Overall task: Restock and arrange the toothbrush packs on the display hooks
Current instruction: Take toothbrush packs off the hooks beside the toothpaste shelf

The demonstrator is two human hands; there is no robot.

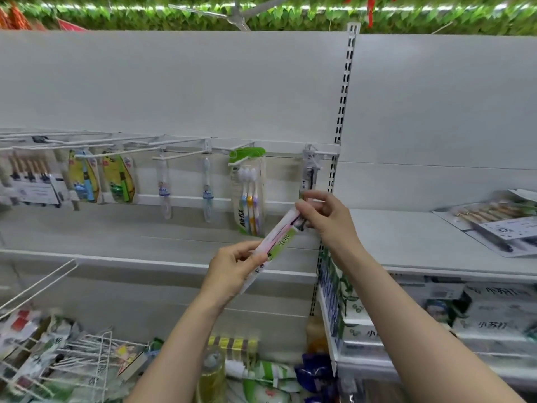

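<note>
Both hands grip one toothbrush pack [273, 239] below the rightmost hook [319, 154]: left hand [232, 269] steadies its lower end while right hand [325, 213] pinches the top, apparently its hang-hole, for level threading onto the prong.

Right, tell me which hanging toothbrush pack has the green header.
The AII-FIX three-brush pack, third from the rail's right end, just left of the hands. Only it has a bright green top card; the pack right of it has a clear header.

White shelf [406, 242] bears toothbrush packs [499, 225].
</note>
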